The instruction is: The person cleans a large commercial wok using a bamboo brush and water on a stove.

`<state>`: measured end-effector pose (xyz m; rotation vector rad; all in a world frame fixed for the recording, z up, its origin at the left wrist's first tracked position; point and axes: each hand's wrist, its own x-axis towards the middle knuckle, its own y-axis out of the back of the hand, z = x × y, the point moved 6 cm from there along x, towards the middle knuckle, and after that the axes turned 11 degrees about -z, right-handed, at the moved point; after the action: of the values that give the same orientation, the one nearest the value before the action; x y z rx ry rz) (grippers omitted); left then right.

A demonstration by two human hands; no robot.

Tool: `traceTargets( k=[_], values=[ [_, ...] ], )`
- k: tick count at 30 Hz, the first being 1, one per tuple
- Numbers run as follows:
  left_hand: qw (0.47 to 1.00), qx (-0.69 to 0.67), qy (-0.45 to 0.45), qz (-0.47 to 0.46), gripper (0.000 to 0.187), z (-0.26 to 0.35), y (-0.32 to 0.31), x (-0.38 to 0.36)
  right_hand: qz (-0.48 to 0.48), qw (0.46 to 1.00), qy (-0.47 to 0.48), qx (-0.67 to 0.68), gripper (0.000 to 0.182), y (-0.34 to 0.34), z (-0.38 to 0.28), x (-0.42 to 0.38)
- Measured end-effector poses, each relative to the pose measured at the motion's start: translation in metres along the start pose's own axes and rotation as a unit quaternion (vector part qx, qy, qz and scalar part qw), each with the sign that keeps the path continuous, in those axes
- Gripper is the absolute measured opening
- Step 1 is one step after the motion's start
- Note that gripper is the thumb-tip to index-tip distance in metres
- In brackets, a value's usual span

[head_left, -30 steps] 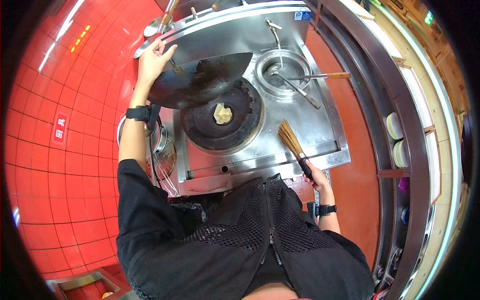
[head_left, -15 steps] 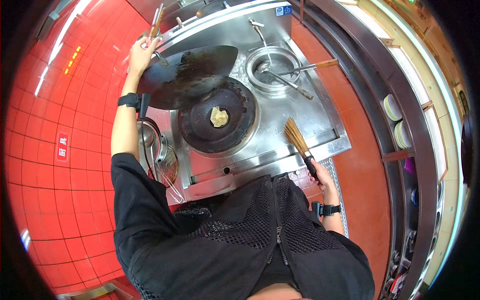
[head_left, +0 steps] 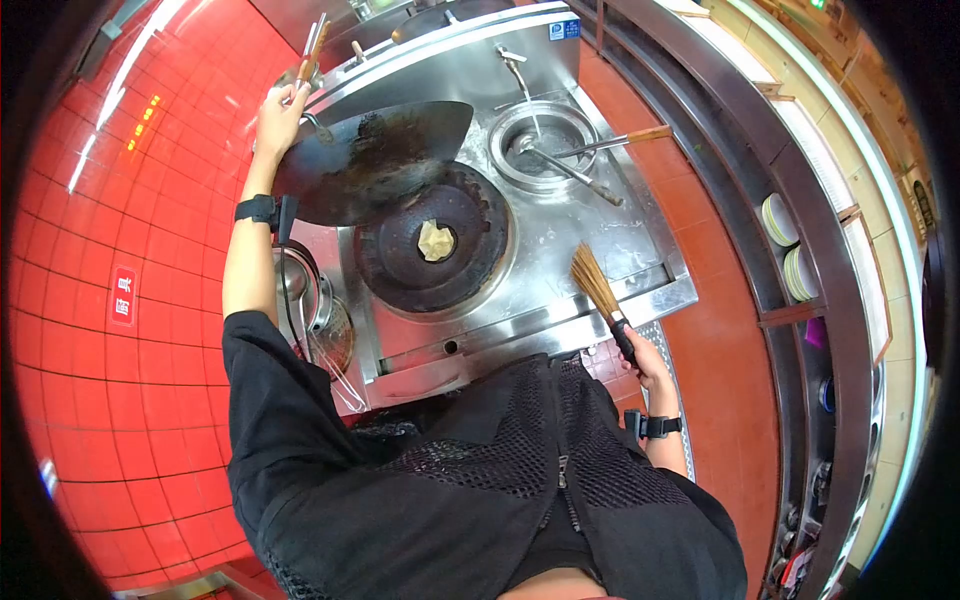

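Note:
My left hand [head_left: 278,122] is closed at the left edge of a dark wok [head_left: 385,150], beside its metal loop handle; the fingers partly hide the grip. The wok is tilted up on its side over the burner ring [head_left: 480,235]. A crumpled tan piece [head_left: 436,241] sits in the middle of the burner. In my right hand [head_left: 648,358] is a bamboo wok brush [head_left: 597,283], fingers wrapped round its black handle, bristles pointing up and left over the steel stove top's front edge.
Water runs from a tap [head_left: 512,58] into a round basin [head_left: 497,150], where a ladle [head_left: 580,178] and a wooden-handled tool [head_left: 640,134] rest. Pots and strainers [head_left: 325,310] stand left of the stove. Stacked plates [head_left: 798,272] sit on the right-hand shelf.
The view has shifted slightly. Both hands keep their holds, with the wok still tilted and the brush in nearly the same place.

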<state>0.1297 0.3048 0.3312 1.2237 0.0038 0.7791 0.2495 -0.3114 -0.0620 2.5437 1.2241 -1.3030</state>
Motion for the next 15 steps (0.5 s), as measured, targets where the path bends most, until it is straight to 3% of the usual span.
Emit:
traceTargets(
  k=[5, 11, 15],
  values=[
    [0.997, -0.072, 0.004, 0.01, 0.041, 0.03, -0.01, -0.055, -0.031, 0.998, -0.024, 0.054, 0.041, -0.003, 0.0, 0.01],
    [0.998, 0.029, 0.059, 0.002, 0.035, 0.069, -0.043, -0.164, -0.047, 0.997, -0.057, -0.008, 0.045, -0.009, -0.021, 0.034],
    [0.994, 0.068, -0.004, 0.08, 0.034, 0.076, -0.079, -0.228, -0.06, 0.995, -0.069, -0.028, 0.046, -0.014, -0.044, 0.055]
  ],
)
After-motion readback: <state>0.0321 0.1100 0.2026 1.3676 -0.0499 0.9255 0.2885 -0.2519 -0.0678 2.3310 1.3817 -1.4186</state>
